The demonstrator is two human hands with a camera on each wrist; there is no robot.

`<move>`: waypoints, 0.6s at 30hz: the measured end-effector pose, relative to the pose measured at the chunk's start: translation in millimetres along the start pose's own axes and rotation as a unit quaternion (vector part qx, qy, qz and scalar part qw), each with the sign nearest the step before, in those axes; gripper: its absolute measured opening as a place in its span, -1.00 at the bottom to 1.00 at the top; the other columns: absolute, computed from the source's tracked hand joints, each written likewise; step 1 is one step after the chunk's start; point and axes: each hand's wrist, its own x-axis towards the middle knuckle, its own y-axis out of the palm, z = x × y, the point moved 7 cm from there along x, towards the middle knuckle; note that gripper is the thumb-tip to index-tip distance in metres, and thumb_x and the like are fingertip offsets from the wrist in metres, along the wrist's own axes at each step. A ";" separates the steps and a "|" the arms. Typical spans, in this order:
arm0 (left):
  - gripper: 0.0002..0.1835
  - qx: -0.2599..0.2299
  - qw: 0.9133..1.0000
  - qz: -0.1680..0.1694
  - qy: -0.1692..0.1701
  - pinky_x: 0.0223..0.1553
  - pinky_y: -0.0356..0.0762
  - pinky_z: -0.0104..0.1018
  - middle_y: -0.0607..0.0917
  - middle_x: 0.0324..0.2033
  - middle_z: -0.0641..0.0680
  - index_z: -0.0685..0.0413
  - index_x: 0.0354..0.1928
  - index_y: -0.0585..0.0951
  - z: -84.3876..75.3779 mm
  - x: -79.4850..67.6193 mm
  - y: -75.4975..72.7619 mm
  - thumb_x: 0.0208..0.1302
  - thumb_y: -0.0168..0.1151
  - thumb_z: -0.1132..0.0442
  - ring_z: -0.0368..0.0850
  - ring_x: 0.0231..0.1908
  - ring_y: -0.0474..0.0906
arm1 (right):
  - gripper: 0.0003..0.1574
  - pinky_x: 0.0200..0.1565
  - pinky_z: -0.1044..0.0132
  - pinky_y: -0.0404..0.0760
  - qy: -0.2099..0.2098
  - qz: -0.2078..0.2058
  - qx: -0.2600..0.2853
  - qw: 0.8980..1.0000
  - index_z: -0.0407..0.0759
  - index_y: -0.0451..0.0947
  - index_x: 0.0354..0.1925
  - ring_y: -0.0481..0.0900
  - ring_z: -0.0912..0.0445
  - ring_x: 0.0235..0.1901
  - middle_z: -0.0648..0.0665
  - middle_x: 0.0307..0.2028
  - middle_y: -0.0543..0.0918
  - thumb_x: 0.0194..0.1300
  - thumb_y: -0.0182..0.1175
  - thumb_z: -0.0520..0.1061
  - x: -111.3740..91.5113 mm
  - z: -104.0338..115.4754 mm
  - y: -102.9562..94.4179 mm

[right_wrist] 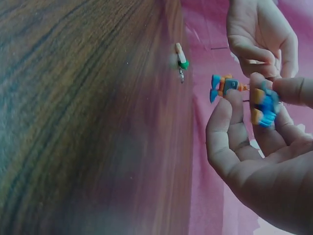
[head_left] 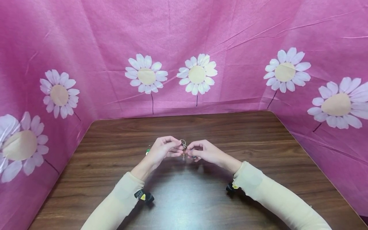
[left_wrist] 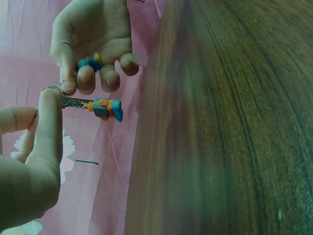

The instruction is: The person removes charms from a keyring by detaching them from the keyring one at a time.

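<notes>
Above the table, my left hand (head_left: pixel 163 149) pinches a metal key ring (head_left: pixel 184 145) between thumb and fingertips. From it hangs a small orange and teal toy figure (left_wrist: pixel 103 108) on a chain. Close by on the right, my right hand (head_left: pixel 208 152) pinches the small metal end of a second toy figure (right_wrist: pixel 267 105), blue with orange-yellow parts, which lies against its fingers. The fingertips of both hands nearly meet at the ring. Whether the second figure is joined to the ring is hidden by the fingers.
A green and white keychain charm (right_wrist: pixel 182 61) lies on the brown wooden table (head_left: pixel 178 198), beyond my left hand in the head view. Pink cloth (head_left: pixel 172 32) printed with daisies stands around the table's back and sides.
</notes>
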 end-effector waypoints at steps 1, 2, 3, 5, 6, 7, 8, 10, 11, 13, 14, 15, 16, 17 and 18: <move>-0.88 0.000 1.000 0.000 0.000 -0.21 0.76 -0.24 0.75 -0.39 0.16 0.38 -0.16 0.61 0.1 0.0 0.0 0.36 0.25 0.41 -0.10 -0.39 0.74 | -0.70 -0.16 -0.09 0.75 -0.006 -0.004 -0.010 1.000 -0.41 0.62 -0.04 0.66 -0.38 -0.13 -0.39 -0.20 0.72 0.43 0.22 -0.16 -0.2 1.6 -0.4; -0.87 0.000 1.000 0.000 0.000 -0.21 0.76 -0.24 0.75 -0.39 0.16 0.39 -0.16 0.61 0.0 0.0 0.0 0.36 0.25 0.41 -0.10 -0.39 0.74 | -0.68 -0.17 -0.10 0.75 -0.013 -0.009 -0.023 1.000 -0.41 0.62 -0.04 0.67 -0.38 -0.17 -0.39 -0.23 0.72 0.44 0.23 -0.14 -0.4 3.5 -0.8; -0.86 0.000 1.000 -0.001 0.001 -0.21 0.76 -0.24 0.74 -0.39 0.17 0.40 -0.15 0.61 -0.2 -0.1 0.0 0.35 0.26 0.40 -0.09 -0.39 0.74 | -0.67 -0.18 -0.11 0.75 -0.019 -0.016 -0.033 0.999 -0.41 0.63 -0.04 0.67 -0.36 -0.21 -0.40 -0.25 0.72 0.44 0.25 -0.13 -0.5 4.9 -1.4; -0.85 0.002 1.000 -0.001 0.001 -0.21 0.76 -0.23 0.75 -0.39 0.17 0.41 -0.15 0.61 -1.0 -0.4 -0.1 0.35 0.26 0.40 -0.09 -0.38 0.74 | -0.66 -0.20 -0.13 0.75 -0.032 -0.032 -0.055 0.997 -0.40 0.65 -0.03 0.69 -0.35 -0.28 -0.40 -0.29 0.72 0.45 0.25 -0.11 -0.8 7.8 -3.0; -0.85 0.002 1.000 -0.002 0.001 -0.20 0.76 -0.22 0.75 -0.38 0.18 0.40 -0.15 0.61 -1.2 -0.6 -0.3 0.35 0.26 0.40 -0.09 -0.38 0.74 | -0.67 -0.21 -0.14 0.75 -0.037 -0.040 -0.065 0.996 -0.38 0.66 -0.02 0.69 -0.34 -0.30 -0.39 -0.30 0.72 0.45 0.26 -0.11 -0.9 9.0 -3.7; -0.86 0.002 1.000 -0.003 0.000 -0.19 0.76 -0.21 0.75 -0.38 0.18 0.39 -0.16 0.61 -1.3 -0.7 -0.7 0.35 0.26 0.40 -0.09 -0.38 0.74 | -0.69 -0.22 -0.15 0.74 -0.043 -0.047 -0.077 0.995 -0.35 0.67 -0.02 0.69 -0.34 -0.31 -0.37 -0.30 0.73 0.45 0.26 -0.11 -1.2 10.4 -4.2; -0.86 0.002 1.000 -0.004 0.000 -0.19 0.76 -0.21 0.75 -0.38 0.18 0.40 -0.15 0.61 -1.4 -0.8 -0.9 0.35 0.26 0.40 -0.08 -0.37 0.74 | -0.70 -0.24 -0.15 0.74 -0.049 -0.053 -0.088 0.993 -0.32 0.68 -0.02 0.70 -0.32 -0.32 -0.34 -0.31 0.74 0.45 0.26 -0.11 -1.4 11.6 -4.9; -0.83 0.004 1.000 -0.008 -0.001 -0.18 0.76 -0.21 0.75 -0.36 0.18 0.42 -0.12 0.61 -1.5 -1.1 -1.7 0.36 0.26 0.40 -0.08 -0.36 0.74 | -0.72 -0.26 -0.17 0.73 -0.058 -0.058 -0.107 0.991 -0.29 0.70 -0.03 0.71 -0.31 -0.34 -0.31 -0.32 0.75 0.46 0.26 -0.10 -1.6 13.1 -5.6; -0.82 0.004 1.000 -0.010 -0.002 -0.17 0.76 -0.21 0.75 -0.36 0.18 0.44 -0.10 0.60 -1.6 -1.2 -2.0 0.36 0.26 0.40 -0.08 -0.36 0.74 | -0.72 -0.28 -0.15 0.74 -0.061 -0.059 -0.116 0.990 -0.29 0.70 -0.04 0.71 -0.29 -0.34 -0.28 -0.33 0.76 0.46 0.26 -0.10 -1.7 13.9 -5.8; -0.78 0.003 1.000 -0.014 -0.003 -0.17 0.76 -0.22 0.75 -0.34 0.17 0.46 -0.06 0.60 -1.8 -1.4 -2.5 0.35 0.27 0.40 -0.09 -0.35 0.74 | -0.72 -0.32 -0.08 0.75 -0.068 -0.058 -0.129 0.988 -0.28 0.71 -0.05 0.71 -0.27 -0.35 -0.22 -0.35 0.76 0.46 0.25 -0.09 -1.6 15.0 -6.0; -0.75 0.004 1.000 -0.015 -0.003 -0.17 0.76 -0.23 0.76 -0.34 0.18 0.48 -0.03 0.59 -2.1 -1.8 -2.7 0.35 0.27 0.40 -0.09 -0.35 0.74 | -0.72 -0.32 -0.04 0.75 -0.071 -0.057 -0.130 0.987 -0.29 0.71 -0.06 0.72 -0.26 -0.35 -0.21 -0.36 0.76 0.47 0.24 -0.09 -1.5 15.8 -5.9; -0.74 0.004 1.000 -0.017 -0.004 -0.17 0.75 -0.23 0.76 -0.33 0.18 0.48 -0.02 0.60 -2.2 -1.9 -3.1 0.35 0.28 0.40 -0.09 -0.35 0.74 | -0.71 -0.33 0.02 0.76 -0.073 -0.057 -0.133 0.987 -0.29 0.71 -0.06 0.72 -0.24 -0.36 -0.20 -0.36 0.75 0.48 0.23 -0.08 -1.3 16.1 -5.9; -0.73 0.004 1.000 -0.019 -0.004 -0.17 0.75 -0.23 0.76 -0.33 0.18 0.47 -0.01 0.60 -2.3 -2.2 -3.4 0.34 0.28 0.40 -0.08 -0.34 0.75 | -0.70 -0.34 0.08 0.75 -0.074 -0.058 -0.137 0.986 -0.28 0.71 -0.06 0.72 -0.23 -0.36 -0.18 -0.37 0.75 0.48 0.23 -0.07 -1.4 16.9 -6.1; -0.73 0.005 1.000 -0.020 -0.005 -0.16 0.75 -0.23 0.77 -0.32 0.18 0.46 0.00 0.61 -2.1 -2.3 -3.7 0.34 0.29 0.40 -0.08 -0.34 0.75 | -0.70 -0.35 0.14 0.75 -0.075 -0.059 -0.141 0.985 -0.26 0.72 -0.06 0.72 -0.21 -0.36 -0.17 -0.38 0.75 0.48 0.23 -0.06 -1.2 17.3 -6.2; -0.73 0.006 1.000 -0.020 -0.006 -0.15 0.75 -0.22 0.77 -0.31 0.19 0.45 0.00 0.62 -1.9 -2.5 -4.0 0.33 0.30 0.40 -0.07 -0.33 0.75 | -0.70 -0.35 0.17 0.75 -0.076 -0.061 -0.143 0.985 -0.24 0.72 -0.06 0.73 -0.20 -0.37 -0.17 -0.38 0.75 0.48 0.23 -0.05 -1.0 17.5 -6.3</move>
